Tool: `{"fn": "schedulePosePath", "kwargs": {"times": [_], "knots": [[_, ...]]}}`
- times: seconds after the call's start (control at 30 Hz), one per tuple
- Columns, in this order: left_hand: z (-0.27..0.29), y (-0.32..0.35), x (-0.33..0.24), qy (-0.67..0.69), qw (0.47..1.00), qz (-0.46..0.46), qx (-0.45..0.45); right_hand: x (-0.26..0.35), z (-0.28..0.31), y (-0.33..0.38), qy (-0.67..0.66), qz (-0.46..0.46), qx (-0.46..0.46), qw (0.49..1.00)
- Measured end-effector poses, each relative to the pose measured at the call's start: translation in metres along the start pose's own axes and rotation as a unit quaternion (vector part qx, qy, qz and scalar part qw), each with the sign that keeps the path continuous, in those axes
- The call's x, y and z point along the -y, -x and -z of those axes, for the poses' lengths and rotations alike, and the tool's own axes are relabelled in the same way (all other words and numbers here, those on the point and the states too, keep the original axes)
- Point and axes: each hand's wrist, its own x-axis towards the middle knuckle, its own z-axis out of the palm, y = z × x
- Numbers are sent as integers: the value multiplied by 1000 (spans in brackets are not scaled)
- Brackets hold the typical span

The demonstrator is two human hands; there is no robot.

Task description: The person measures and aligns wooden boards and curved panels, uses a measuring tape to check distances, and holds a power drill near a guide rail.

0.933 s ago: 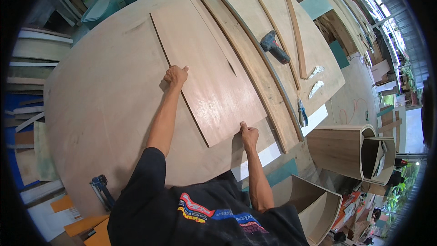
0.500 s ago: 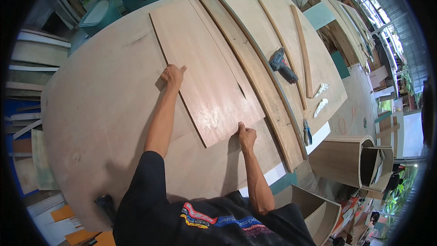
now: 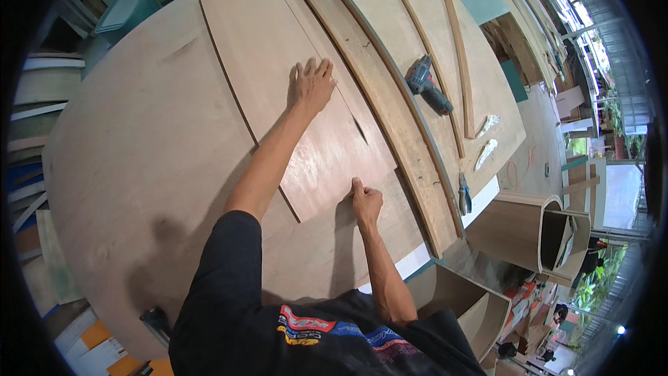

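Note:
A thin, pale plywood panel [image 3: 243, 49] lies on the big wooden worktop [image 3: 118, 167], against a long wooden board [image 3: 362, 90] on its right. My left hand [image 3: 313, 87] rests on top of the panel with its fingers spread, close to a thin line running lengthwise. A narrow dark sliver [image 3: 360, 127] shows on that line. At the panel's near edge is my right hand [image 3: 367, 203], thumb on top and the other fingers curled at the edge. The fingertips of that hand are hidden.
Right of the long board lie a cordless drill [image 3: 428, 85], two wooden strips [image 3: 459, 63], blue-handled pliers [image 3: 465, 195] and whitish crumpled scraps [image 3: 487, 154]. Curved wooden cabinets [image 3: 511, 230] stand off the near right edge. Green tubs [image 3: 129, 10] stand beyond the far left edge.
My left hand has let go of the panel's left edge and moved right onto its top, fingers spread. My right hand keeps to the near edge. The whole view has shifted slightly.

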Motion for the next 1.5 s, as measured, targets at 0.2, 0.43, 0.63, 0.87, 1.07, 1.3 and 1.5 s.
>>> {"fn": "schedulePosePath", "kwargs": {"times": [0.2,0.43,0.63,0.87,1.07,1.3,1.5], "knots": [[5,-23,2,-56,994,81,38,34,-14,-5,16,-13,5,1000],[4,-52,15,-24,990,104,89,53,-33,-14,-4,-26,-13,1000],[-13,-73,32,-42,990,116,69,64,-45,-18,-20,-31,-15,999],[-24,-99,49,-42,988,134,62,80,-55,-25,-16,-18,-20,1000],[-18,-149,92,-84,976,187,66,71,-60,-24,35,68,6,997],[-4,-126,108,11,966,254,-42,100,-115,20,-2,117,123,985],[-15,-43,180,-39,975,213,-49,160,-138,37,83,287,229,926]]}}
